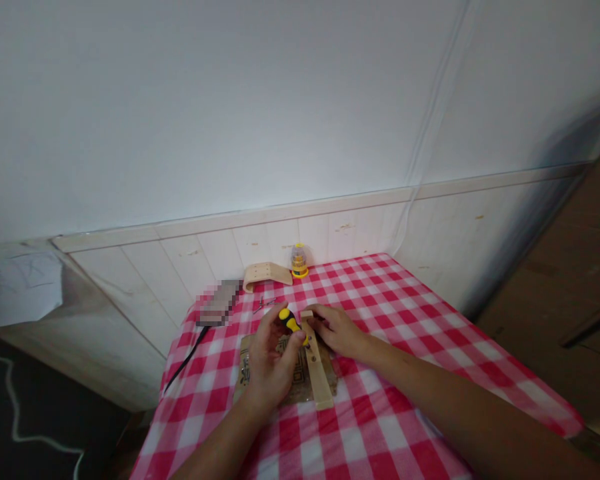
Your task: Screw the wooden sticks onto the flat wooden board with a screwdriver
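Observation:
A yellow and black screwdriver is gripped in my left hand, its tip slanting down toward a pale wooden piece. Dark round holes or fittings show on the wood near the tip; I cannot tell whether the tip sits in one. My right hand has its fingers closed around the far end of the wooden piece. Under the wood lies a brown printed packet, partly hidden by my left hand. Just beyond that hand, several small metal pieces rest on the cloth.
A curved wooden part with holes stands by the wall. Beside it is a small clear container with a yellow base. A blurred flat item with a black cord lies at the left. A red checked cloth covers the table.

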### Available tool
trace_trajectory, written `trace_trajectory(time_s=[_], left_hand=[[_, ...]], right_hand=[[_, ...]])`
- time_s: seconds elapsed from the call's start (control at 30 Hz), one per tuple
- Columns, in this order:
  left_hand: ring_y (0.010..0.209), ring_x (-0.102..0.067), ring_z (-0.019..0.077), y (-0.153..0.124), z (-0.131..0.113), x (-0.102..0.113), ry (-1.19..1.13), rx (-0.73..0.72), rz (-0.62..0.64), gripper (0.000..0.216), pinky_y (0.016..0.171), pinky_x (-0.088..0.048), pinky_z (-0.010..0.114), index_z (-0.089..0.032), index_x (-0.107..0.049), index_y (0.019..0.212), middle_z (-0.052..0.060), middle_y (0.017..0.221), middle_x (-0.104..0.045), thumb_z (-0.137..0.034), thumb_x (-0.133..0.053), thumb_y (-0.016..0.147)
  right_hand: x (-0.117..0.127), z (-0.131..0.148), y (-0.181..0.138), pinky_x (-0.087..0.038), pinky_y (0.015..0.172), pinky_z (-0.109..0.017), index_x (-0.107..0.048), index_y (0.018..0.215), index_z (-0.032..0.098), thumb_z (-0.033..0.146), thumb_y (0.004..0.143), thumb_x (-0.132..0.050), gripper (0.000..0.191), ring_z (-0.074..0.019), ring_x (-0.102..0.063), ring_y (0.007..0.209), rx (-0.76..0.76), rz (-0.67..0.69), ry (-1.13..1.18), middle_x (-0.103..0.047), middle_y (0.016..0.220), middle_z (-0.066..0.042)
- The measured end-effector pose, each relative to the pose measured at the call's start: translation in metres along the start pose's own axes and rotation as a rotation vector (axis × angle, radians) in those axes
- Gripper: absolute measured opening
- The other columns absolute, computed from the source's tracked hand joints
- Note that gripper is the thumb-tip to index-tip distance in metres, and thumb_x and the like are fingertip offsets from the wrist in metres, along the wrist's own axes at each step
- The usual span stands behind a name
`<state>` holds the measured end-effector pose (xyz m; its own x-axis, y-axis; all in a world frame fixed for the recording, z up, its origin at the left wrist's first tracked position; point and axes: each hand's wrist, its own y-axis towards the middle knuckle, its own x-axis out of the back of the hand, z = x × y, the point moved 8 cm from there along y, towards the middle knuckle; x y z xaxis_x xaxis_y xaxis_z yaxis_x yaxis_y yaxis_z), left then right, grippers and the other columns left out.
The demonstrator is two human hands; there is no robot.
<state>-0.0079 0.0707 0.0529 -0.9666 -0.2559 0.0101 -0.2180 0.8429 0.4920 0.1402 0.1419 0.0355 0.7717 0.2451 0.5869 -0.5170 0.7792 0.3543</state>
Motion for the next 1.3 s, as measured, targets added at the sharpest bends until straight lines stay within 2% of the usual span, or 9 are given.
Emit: trace_trajectory(time_s=[0.2,0.3,0.57,0.77,0.93,1.13,1.3], left_hand=[[0.097,-0.073,0.0205,-0.0008,-0.0043,-0.0022,0.045,-0.068,0.028,0.043,0.087,-0.061,0.034,-0.022,-0.062,0.125,0.007,0.113,-0.072,-0.026,-0.076,0.085],[0.095,-0.074,0.0213,0.0002,-0.0014,-0.0019,0.077,-0.054,0.015,0.044,0.082,-0.061,0.034,-0.022,-0.061,0.125,0.007,0.110,-0.073,-0.027,-0.077,0.084],[0.085,-0.070,0.0193,0.0030,0.0001,0.0001,0.123,-0.031,-0.058,0.046,0.072,-0.058,0.030,-0.023,-0.059,0.116,0.004,0.101,-0.070,-0.032,-0.083,0.079],[0.078,-0.065,0.0156,0.0041,-0.0033,0.0015,0.132,-0.020,-0.102,0.040,0.068,-0.054,0.027,-0.022,-0.056,0.113,0.001,0.094,-0.064,-0.033,-0.080,0.082],[0.081,-0.066,0.0164,0.0028,-0.0008,0.0023,0.124,-0.008,-0.083,0.041,0.069,-0.055,0.027,-0.022,-0.056,0.115,0.002,0.097,-0.064,-0.033,-0.078,0.083],[0.089,-0.069,0.0187,-0.0014,-0.0041,-0.0023,0.148,-0.112,0.034,0.039,0.080,-0.058,0.032,-0.023,-0.057,0.119,0.004,0.103,-0.068,-0.026,-0.076,0.084],[0.092,-0.070,0.0195,-0.0011,-0.0044,-0.0030,0.111,-0.096,0.030,0.043,0.077,-0.059,0.031,-0.023,-0.056,0.124,0.006,0.106,-0.069,-0.023,-0.075,0.085]], right_hand=[[0.0008,0.0025,-0.0010,-0.053,0.074,-0.030,-0.068,0.109,0.018,0.026,0.103,-0.049,0.022,-0.0212,-0.071,0.086,0.017,0.004,0.024,-0.077,0.096,-0.008],[0.0005,0.0008,-0.0015,-0.053,0.071,-0.029,-0.069,0.110,0.019,0.027,0.103,-0.050,0.022,-0.0210,-0.071,0.085,0.005,0.003,0.024,-0.077,0.094,-0.007],[-0.0010,0.0000,-0.0005,-0.049,0.065,-0.026,-0.069,0.100,0.019,0.030,0.104,-0.049,0.024,-0.0192,-0.067,0.077,0.018,0.001,0.023,-0.074,0.085,-0.005],[-0.0015,0.0005,0.0000,-0.048,0.065,-0.026,-0.069,0.096,0.020,0.031,0.104,-0.048,0.025,-0.0190,-0.066,0.077,0.028,0.007,0.026,-0.072,0.081,-0.003],[-0.0007,0.0022,-0.0009,-0.048,0.064,-0.025,-0.069,0.098,0.021,0.036,0.106,-0.047,0.028,-0.0185,-0.066,0.075,0.027,0.006,0.030,-0.072,0.082,-0.003],[-0.0001,0.0009,-0.0015,-0.051,0.069,-0.028,-0.071,0.109,0.019,0.035,0.106,-0.047,0.029,-0.0199,-0.069,0.081,0.016,0.012,0.020,-0.076,0.091,-0.006],[-0.0010,-0.0028,-0.0015,-0.053,0.074,-0.030,-0.071,0.117,0.019,0.035,0.105,-0.048,0.030,-0.0214,-0.071,0.088,0.008,0.012,0.028,-0.078,0.099,-0.008]])
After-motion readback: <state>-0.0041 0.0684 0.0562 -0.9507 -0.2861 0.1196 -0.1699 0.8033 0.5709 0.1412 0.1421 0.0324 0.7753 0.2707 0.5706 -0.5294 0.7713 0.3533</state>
